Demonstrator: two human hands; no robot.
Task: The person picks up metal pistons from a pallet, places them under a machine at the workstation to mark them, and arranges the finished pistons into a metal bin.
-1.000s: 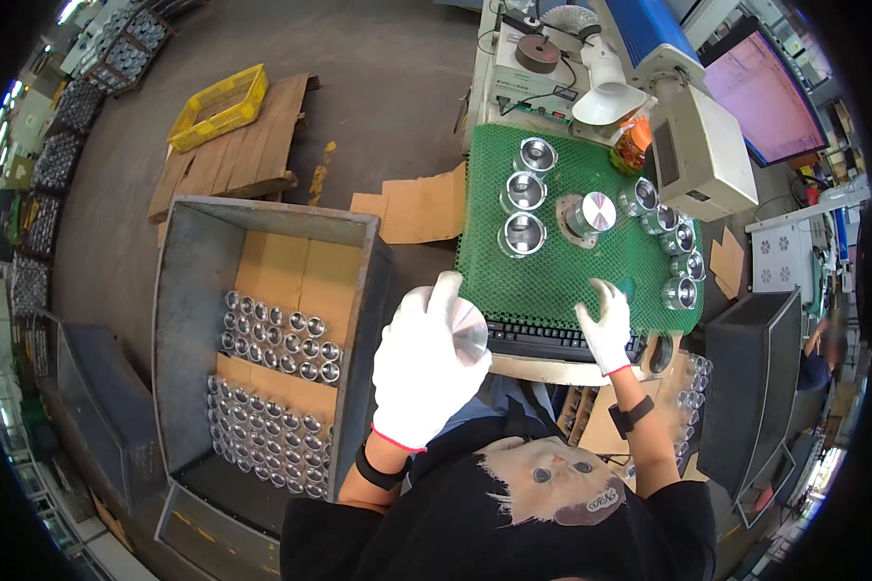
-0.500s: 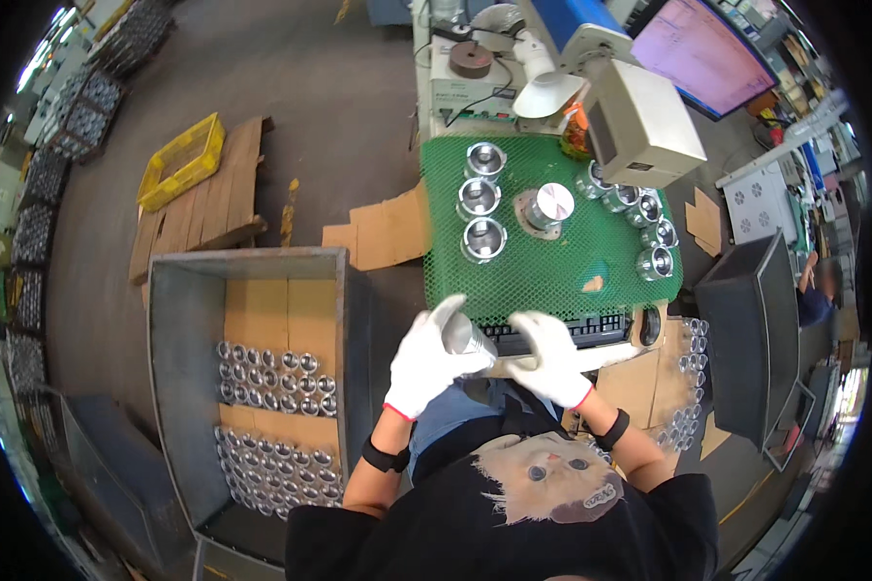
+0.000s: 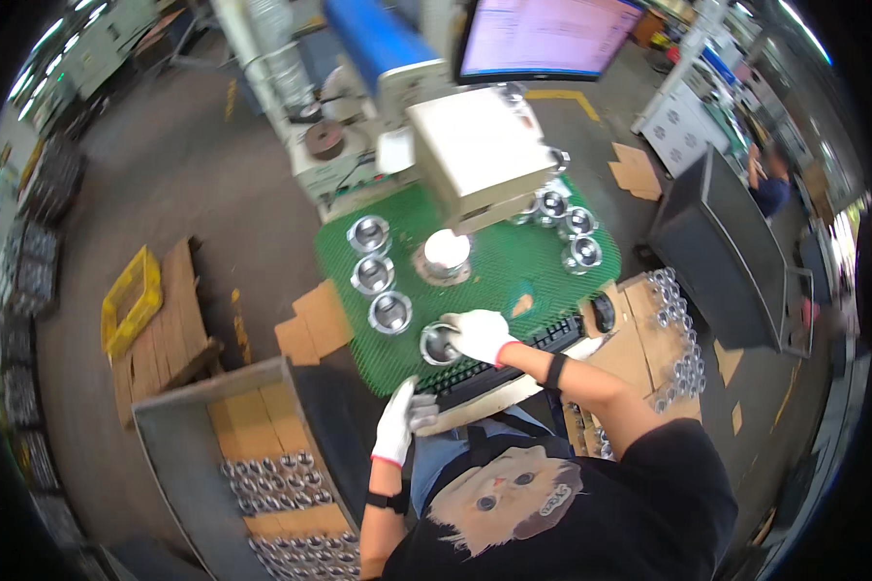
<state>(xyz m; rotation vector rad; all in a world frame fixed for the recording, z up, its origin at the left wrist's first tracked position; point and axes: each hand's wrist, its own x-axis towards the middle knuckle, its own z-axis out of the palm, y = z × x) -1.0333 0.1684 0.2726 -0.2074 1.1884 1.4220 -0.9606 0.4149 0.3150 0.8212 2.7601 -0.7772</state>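
Observation:
My gloved right hand (image 3: 482,335) is closed on the rim of a silver metal piston (image 3: 438,346), hollow side up, at the near edge of the green mesh mat (image 3: 499,266). Lower and to the left, my gloved left hand (image 3: 403,418) is beside the keyboard with nothing in it, thumb apart from the fingers. A row of three pistons (image 3: 372,274) stands on the mat's left side. In the middle, another piston (image 3: 447,250) sits on a round fixture, its bright flat top up, beside a cream box-shaped machine head (image 3: 480,150).
More pistons (image 3: 579,223) stand along the mat's right edge. A black keyboard (image 3: 494,366) and mouse (image 3: 603,312) lie at the near edge. To my left is a grey metal bin (image 3: 179,436) with cardboard and rows of pistons. A monitor (image 3: 543,37) stands behind; a person (image 3: 771,184) works far right.
The piston has gone from between my hands above the front edge to the mat, under my right hand. My left hand has let go and dropped lower. The view has turned.

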